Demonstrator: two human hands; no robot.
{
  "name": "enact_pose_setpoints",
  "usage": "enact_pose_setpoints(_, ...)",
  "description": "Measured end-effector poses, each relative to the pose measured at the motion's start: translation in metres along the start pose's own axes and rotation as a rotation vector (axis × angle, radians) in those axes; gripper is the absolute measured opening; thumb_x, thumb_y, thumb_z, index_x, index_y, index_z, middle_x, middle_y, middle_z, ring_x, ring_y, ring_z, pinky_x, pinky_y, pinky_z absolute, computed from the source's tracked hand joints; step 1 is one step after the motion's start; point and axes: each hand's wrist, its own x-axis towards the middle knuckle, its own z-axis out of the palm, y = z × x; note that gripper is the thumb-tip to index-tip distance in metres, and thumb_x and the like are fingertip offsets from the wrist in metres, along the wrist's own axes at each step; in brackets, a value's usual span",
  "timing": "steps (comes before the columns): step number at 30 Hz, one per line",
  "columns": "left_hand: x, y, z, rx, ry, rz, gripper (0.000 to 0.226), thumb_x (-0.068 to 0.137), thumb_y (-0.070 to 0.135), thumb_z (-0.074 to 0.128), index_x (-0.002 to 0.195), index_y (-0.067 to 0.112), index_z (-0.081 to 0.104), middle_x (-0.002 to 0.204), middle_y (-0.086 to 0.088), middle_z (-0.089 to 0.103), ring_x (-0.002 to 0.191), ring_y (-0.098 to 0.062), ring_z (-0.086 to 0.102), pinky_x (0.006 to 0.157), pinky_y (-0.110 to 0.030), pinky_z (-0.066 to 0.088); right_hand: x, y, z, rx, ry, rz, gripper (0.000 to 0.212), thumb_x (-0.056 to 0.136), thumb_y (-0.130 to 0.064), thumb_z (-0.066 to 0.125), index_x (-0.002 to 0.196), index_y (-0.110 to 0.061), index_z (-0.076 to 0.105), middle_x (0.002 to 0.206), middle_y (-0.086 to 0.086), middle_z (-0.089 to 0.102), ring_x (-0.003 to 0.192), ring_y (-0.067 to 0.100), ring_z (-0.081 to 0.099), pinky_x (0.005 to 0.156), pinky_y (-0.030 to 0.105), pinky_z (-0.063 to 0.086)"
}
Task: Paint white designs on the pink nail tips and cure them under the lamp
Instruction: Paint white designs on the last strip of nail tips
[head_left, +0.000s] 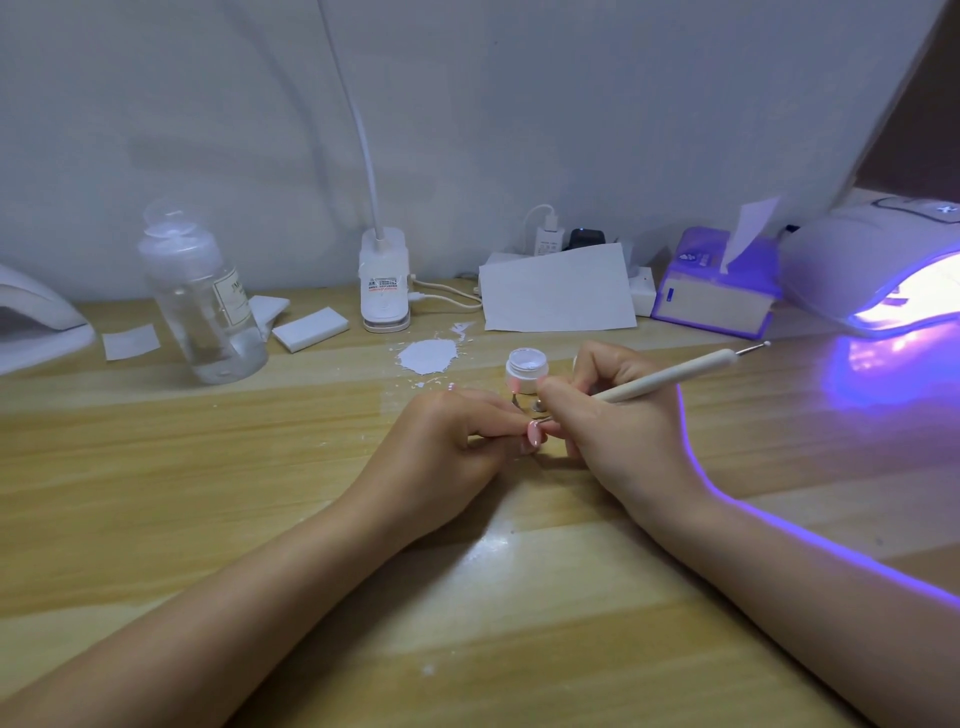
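My left hand (457, 436) pinches a pink nail tip (533, 432) at the middle of the wooden table (208, 493). My right hand (608, 415) grips a cream dotting pen (670, 376), and its metal point touches the nail tip. Just behind the hands stands a small open jar of white gel (526, 368). Another pink nail tip on a small stand (517, 387) is partly hidden beside the jar. The white curing lamp (878, 265) glows violet at the far right.
A clear plastic bottle (200, 301) stands at the back left, with white pads (310, 329) beside it. A clip-on desk lamp base (384, 280), a sheet of paper (558, 288) and a tissue box (717, 286) line the wall. A white paint smear (428, 355) marks the table.
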Motion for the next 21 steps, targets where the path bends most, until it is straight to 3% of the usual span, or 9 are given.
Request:
enact_pose_setpoints(6,0.0005,-0.0004,-0.0003,0.019,-0.006,0.012,0.011,0.08,0.004,0.067,0.084,0.009,0.075,0.08,0.002,0.072,0.069,0.008,0.058,0.064,-0.005,0.038,0.0002,0.0001,0.0002,-0.04,0.041,0.0,0.043,0.074,0.003,0.06,0.047,-0.014,0.032,0.03,-0.01,0.035,0.03,0.002,0.039,0.049,0.024,0.043)
enact_pose_setpoints(11,0.001,-0.0012,0.0,0.009,-0.017,0.002,0.01,0.08,0.006,0.067,0.085,0.011,0.075,0.08,0.001,0.071,0.067,0.009,0.056,0.066,-0.007,0.038,-0.0002,-0.0025,0.0009,-0.058,0.059,0.026,0.038,0.07,-0.002,0.061,0.046,-0.014,0.033,0.035,-0.009,0.032,0.037,0.005,0.034,0.055,0.047,0.048)
enact_pose_setpoints(16,0.0008,-0.0011,0.0001,0.012,-0.014,0.006,0.011,0.08,0.004,0.067,0.085,0.01,0.075,0.079,0.002,0.071,0.065,0.012,0.055,0.064,-0.004,0.038,-0.0003,-0.0013,0.0006,-0.042,0.031,0.01,0.039,0.072,0.0,0.059,0.048,-0.013,0.032,0.031,-0.011,0.034,0.031,0.002,0.037,0.051,0.029,0.041)
enact_pose_setpoints(21,0.0007,-0.0016,0.0003,0.017,0.001,0.002,0.01,0.08,0.005,0.068,0.083,0.01,0.075,0.079,0.001,0.072,0.068,0.005,0.059,0.066,-0.007,0.039,0.0004,0.0004,-0.0003,-0.02,0.01,0.005,0.041,0.075,0.005,0.058,0.049,-0.011,0.032,0.03,-0.01,0.037,0.029,0.001,0.042,0.047,0.023,0.043)
